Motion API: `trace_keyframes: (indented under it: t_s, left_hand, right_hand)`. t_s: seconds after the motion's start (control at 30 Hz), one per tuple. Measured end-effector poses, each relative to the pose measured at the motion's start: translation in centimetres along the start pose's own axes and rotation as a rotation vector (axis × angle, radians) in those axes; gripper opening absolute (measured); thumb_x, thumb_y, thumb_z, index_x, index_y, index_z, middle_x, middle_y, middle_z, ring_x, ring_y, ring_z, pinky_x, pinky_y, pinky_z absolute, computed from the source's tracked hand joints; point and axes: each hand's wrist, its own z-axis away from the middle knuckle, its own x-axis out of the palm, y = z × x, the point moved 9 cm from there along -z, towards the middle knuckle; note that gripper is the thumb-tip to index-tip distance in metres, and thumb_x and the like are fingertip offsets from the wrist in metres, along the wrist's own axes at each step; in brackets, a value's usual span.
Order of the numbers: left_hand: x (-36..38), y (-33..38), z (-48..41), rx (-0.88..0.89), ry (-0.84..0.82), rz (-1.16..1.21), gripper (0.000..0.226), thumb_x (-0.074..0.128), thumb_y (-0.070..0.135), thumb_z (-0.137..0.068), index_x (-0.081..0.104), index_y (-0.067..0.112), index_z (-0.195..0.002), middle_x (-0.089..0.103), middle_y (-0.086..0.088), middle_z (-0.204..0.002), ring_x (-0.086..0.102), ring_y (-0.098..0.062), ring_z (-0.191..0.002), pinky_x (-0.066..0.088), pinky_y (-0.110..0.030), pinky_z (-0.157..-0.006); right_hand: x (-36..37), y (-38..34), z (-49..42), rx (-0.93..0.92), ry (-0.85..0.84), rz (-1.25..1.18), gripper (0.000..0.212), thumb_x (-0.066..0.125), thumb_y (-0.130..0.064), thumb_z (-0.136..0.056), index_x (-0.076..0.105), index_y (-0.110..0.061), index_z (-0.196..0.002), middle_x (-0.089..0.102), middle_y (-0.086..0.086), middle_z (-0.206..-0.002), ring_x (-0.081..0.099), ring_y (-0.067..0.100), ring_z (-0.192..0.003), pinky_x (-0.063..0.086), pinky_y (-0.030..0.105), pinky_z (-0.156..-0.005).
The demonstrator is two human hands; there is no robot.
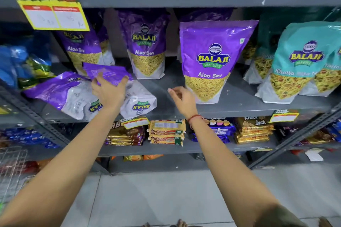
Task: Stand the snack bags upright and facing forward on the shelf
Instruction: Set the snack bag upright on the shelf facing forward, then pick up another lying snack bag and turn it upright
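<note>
Purple Aloo Sev bags fill the grey metal shelf (166,86) at chest height. Two of them lie flat at the left front edge with their backs up: one fallen bag (60,94) points its top toward the left, and a second fallen bag (136,97) beside it lies with its printed logo upside down to the camera. The left hand (108,92) reaches over that second bag, fingers spread and curled onto its purple upper end, which is lifted off the shelf (whether the grip is firm or only a touch cannot be told). The right hand (181,97) hovers above bare shelf between the fallen bags and an upright bag (212,61), fingers loosely bent and holding nothing; a red thread (195,117) circles its wrist. That upright bag stands at the front, facing forward. Two more purple bags (147,46) stand farther back, also facing forward. At the right, teal bags (299,61) stand upright. A yellow price sign (53,13) hangs from the shelf above at the left. Biscuit packs (167,132) lie stacked on the shelf below.
</note>
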Motion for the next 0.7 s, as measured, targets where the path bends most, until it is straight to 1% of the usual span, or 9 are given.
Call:
trace_keyframes:
  t_s: [0.1,0.17,0.2,0.27,0.43,0.5,0.6,0.67,0.7]
  left_hand:
    - [1.8,-5.1,0.1,-0.261,-0.12,0.024,0.103,0.074,0.054,-0.068,0.021,0.009,-0.145,0.024,-0.018,-0.149,0.027,-0.037,-0.137,0.025,-0.043,-0.111]
    - [4.7,-10.3,-0.9,-0.518,-0.275,0.131,0.122,0.077,0.076,-0.037,0.036,0.023,-0.139,0.041,-0.01,-0.144,0.048,-0.036,-0.126,0.041,-0.051,-0.099]
    - [6.8,-14.0,-2.4,-0.613,-0.335,0.185,0.129,0.077,0.08,-0.021,0.044,0.023,-0.133,0.05,-0.008,-0.138,0.057,-0.034,-0.116,0.05,-0.053,-0.088]
    - [8.5,-15.9,-3.3,-0.642,-0.406,0.195,0.131,0.077,0.077,-0.016,0.048,0.017,-0.128,0.06,-0.008,-0.125,0.064,-0.032,-0.103,0.056,-0.051,-0.076]
    - [10.6,-18.1,-4.9,-0.655,-0.475,0.301,0.126,0.085,0.069,-0.013,0.049,0.031,-0.128,0.061,-0.007,-0.128,0.065,-0.03,-0.104,0.055,-0.049,-0.082]
    - [7.3,-12.5,-0.6,-0.664,-0.529,0.322,0.101,0.09,0.053,-0.036,0.054,0.012,-0.121,0.07,-0.008,-0.109,0.071,-0.023,-0.087,0.059,-0.037,-0.062]
    - [3.5,-6.8,3.9,-0.624,-0.564,0.368,0.026,0.076,0.024,-0.073,0.059,0.014,-0.089,0.067,-0.004,-0.048,0.064,-0.015,-0.04,0.047,-0.023,-0.032]
    - [2.9,-6.3,4.5,-0.63,-0.573,0.426,0.016,0.072,0.021,-0.077,0.057,0.015,-0.082,0.062,-0.003,-0.039,0.06,-0.013,-0.033,0.044,-0.021,-0.03]
    - [2.8,-6.5,4.5,-0.636,-0.563,0.433,0.018,0.073,0.022,-0.076,0.059,0.015,-0.084,0.064,-0.003,-0.043,0.06,-0.013,-0.034,0.044,-0.02,-0.031]
  right_hand:
    - [4.0,0.5,-0.7,0.133,-0.165,-0.023,0.047,0.053,-0.04,-0.093,0.061,0.0,-0.116,0.067,0.019,-0.116,0.061,0.028,-0.107,0.04,0.019,-0.085]
    - [6.2,0.6,-0.7,0.231,-0.272,-0.045,0.058,0.045,-0.051,-0.093,0.057,-0.004,-0.123,0.06,0.02,-0.127,0.054,0.032,-0.119,0.037,0.033,-0.098]
    - [7.4,0.2,-0.5,0.26,-0.329,-0.044,0.062,0.04,-0.057,-0.092,0.057,-0.006,-0.124,0.059,0.02,-0.128,0.052,0.033,-0.12,0.037,0.037,-0.1]
    - [8.9,-0.3,-0.2,0.286,-0.382,-0.053,0.063,0.034,-0.06,-0.092,0.061,-0.008,-0.116,0.062,0.022,-0.122,0.054,0.034,-0.115,0.038,0.039,-0.096]
    - [9.1,-0.7,0.6,0.286,-0.188,-0.174,0.05,0.039,-0.05,-0.096,0.06,-0.013,-0.069,0.062,0.016,-0.083,0.052,0.028,-0.088,0.036,0.035,-0.08]
    - [8.7,-0.3,0.8,0.3,-0.109,-0.236,0.054,0.042,-0.053,-0.093,0.058,-0.01,-0.064,0.062,0.016,-0.08,0.054,0.028,-0.086,0.041,0.039,-0.088]
    - [8.4,1.2,0.4,0.374,-0.019,-0.344,0.075,0.05,-0.071,-0.076,0.066,0.001,-0.08,0.07,0.021,-0.085,0.065,0.034,-0.088,0.05,0.047,-0.093]
    - [8.6,2.1,-0.3,0.463,-0.047,-0.341,0.062,0.054,-0.069,-0.076,0.066,-0.009,-0.078,0.068,0.012,-0.085,0.062,0.028,-0.085,0.049,0.042,-0.092]
    - [9.1,2.0,-0.6,0.513,-0.118,-0.342,0.06,0.054,-0.068,-0.077,0.067,-0.011,-0.09,0.068,0.01,-0.094,0.061,0.027,-0.09,0.048,0.039,-0.093]
